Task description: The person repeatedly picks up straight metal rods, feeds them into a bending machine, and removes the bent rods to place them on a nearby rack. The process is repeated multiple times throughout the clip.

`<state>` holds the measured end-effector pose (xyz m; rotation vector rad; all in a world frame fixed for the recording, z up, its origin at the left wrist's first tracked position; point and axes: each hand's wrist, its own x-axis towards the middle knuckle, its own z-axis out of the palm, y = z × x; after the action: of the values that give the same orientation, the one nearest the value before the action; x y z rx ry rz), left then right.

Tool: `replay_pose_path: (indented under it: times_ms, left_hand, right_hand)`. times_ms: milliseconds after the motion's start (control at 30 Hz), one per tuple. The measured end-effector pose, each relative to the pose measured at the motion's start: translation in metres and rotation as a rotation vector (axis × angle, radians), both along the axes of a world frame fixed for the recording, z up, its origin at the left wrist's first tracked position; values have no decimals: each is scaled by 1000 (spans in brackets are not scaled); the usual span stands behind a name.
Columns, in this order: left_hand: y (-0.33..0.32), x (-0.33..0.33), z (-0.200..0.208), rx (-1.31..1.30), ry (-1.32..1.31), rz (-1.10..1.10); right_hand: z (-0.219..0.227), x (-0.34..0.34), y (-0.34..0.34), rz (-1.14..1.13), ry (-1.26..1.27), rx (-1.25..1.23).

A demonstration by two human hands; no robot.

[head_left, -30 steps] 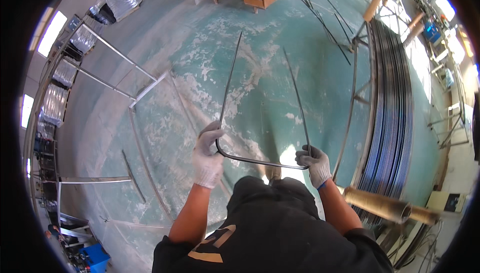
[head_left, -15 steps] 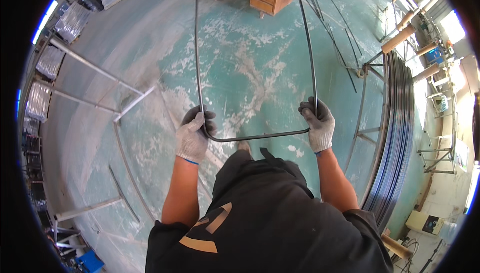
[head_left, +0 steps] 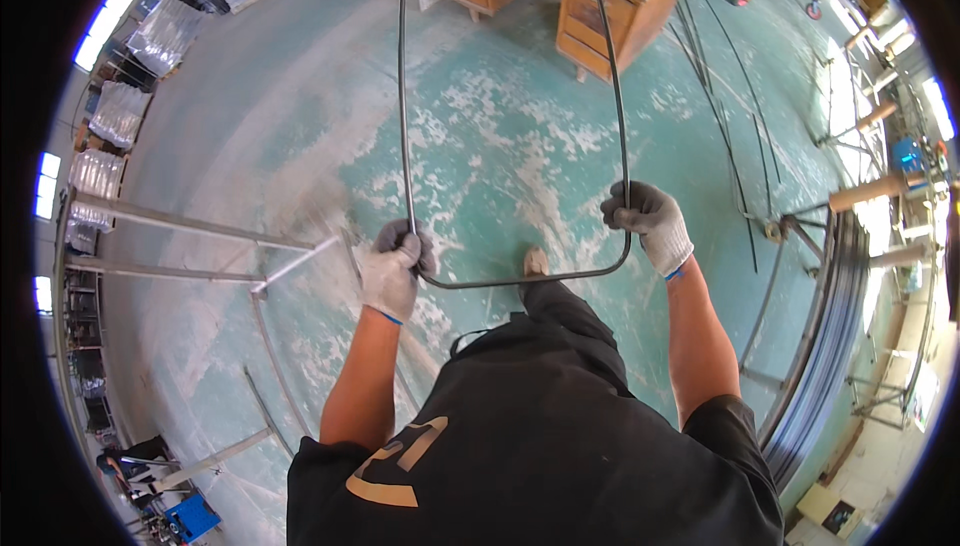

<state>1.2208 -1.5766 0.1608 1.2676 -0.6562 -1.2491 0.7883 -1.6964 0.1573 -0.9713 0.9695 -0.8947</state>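
Observation:
Between my gloved hands I hold a dark metal rod (head_left: 520, 282) bent into a U, its crossbar near me and its two long sides running away past the top of the view. My left hand (head_left: 395, 271), in a white and grey work glove, is closed round the left side just above its bend. On the right side, my right hand (head_left: 652, 225) grips the rod just above the other rounded corner. The far ends of the rod are out of view.
A wooden desk (head_left: 600, 21) stands ahead. Thin loose rods (head_left: 735, 156) lie on the floor to its right. A rack holds a bundle of long rods (head_left: 825, 336) at the right. Metal frames (head_left: 190, 221) stand at the left, with wrapped pallets (head_left: 165, 36) behind.
The desk now appears nearer and further right, and a shoe shows beyond the crossbar. My right hand has shifted slightly right and up in the picture. Both hands still hold the bent rod.

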Motion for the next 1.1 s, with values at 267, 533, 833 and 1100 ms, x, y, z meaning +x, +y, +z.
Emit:
replay_pose_path:
  times_ms: [267, 533, 833, 1100]
  left_hand:
    - [-213, 99, 49, 98, -124, 134]
    - [-460, 230, -32, 132, -124, 135]
    - [-708, 354, 4, 259, -258, 44]
    - [-941, 405, -13, 356, -580, 57]
  right_hand:
    - [47, 132, -288, 186, 284, -40]
    - [18, 273, -547, 171, 341, -160]
    - [16, 383, -784, 132, 387, -139]
    - [-29, 450, -1055, 206, 508, -253]
